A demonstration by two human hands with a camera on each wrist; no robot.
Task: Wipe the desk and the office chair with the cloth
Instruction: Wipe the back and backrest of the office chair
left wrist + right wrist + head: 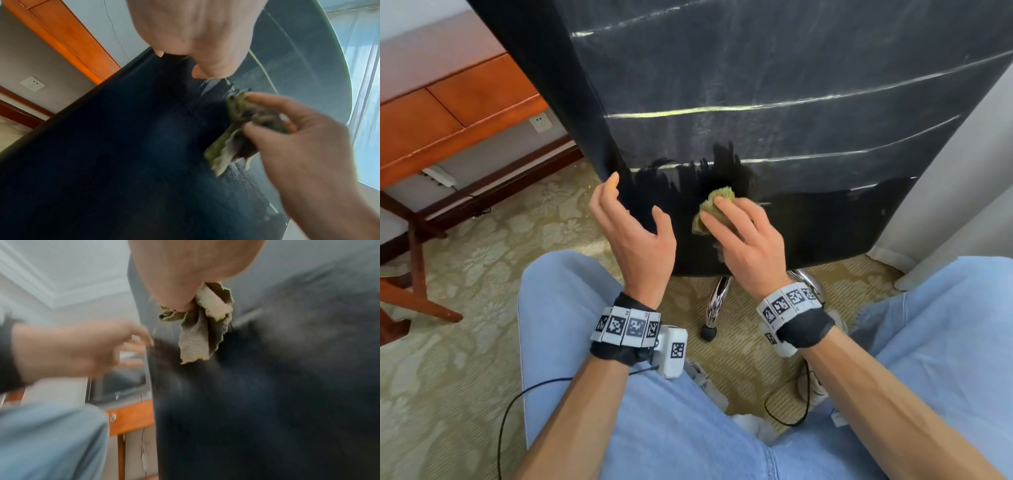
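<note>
One olive-green cloth (717, 209) is bunched up and pressed against the lower part of the black backrest (791, 113) of the one office chair in view. The right hand (748, 240) grasps the cloth, its fingers curled over the wad, with one loose corner hanging below the fist in the right wrist view. Around the cloth the backrest is a deep clean black; above it the surface is grey with dust, crossed by four pale horizontal seams.

The left hand (635, 233) is just left of the cloth at the backrest's left edge. Its fingers are relaxed and spread, grasping nothing; one fingertip reaches the edge, though whether it touches cannot be told for sure.

Below the backrest, one chrome chair leg (717, 301) slopes down to one black caster (709, 333) on the patterned beige carpet (465, 342). Both wrists wear black bands with square-patterned marker tags, and a black cable runs from each.

The person's two legs in light blue jeans (688, 428) flank the chair leg. To the left of the backrest stands one reddish wooden desk (458, 99), and on the wall under it sits one white wall socket (541, 123). To the right of the backrest a white wall (962, 164) rises.
</note>
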